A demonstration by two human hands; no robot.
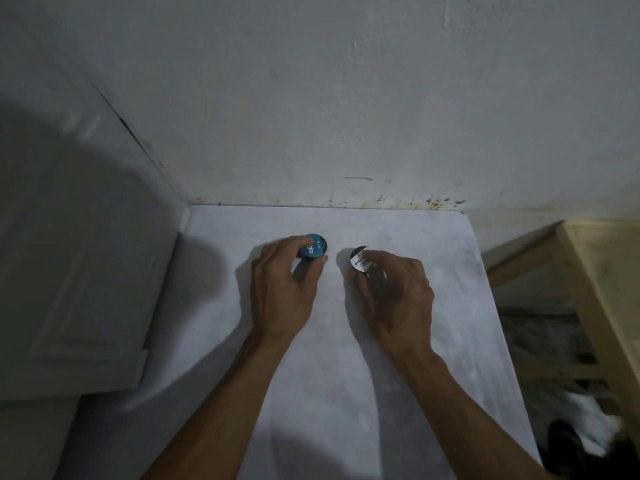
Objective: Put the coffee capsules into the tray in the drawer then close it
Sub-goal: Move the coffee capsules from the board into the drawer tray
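Two coffee capsules stand on a white table top (346, 375) near its far edge. The blue-lidded capsule (314, 249) is on the left, and my left hand (285, 287) wraps its fingers and thumb around it. The capsule with a black and white lid (359, 262) is on the right, gripped by my right hand (394, 296). Both capsule bodies are mostly hidden under my fingers. No drawer or tray shows in this view.
A stained white wall (346, 116) rises right behind the table. A white panelled door (79, 271) stands to the left. To the right is a pale wooden frame (588, 289), with dark clutter on the floor (571, 427) beneath it.
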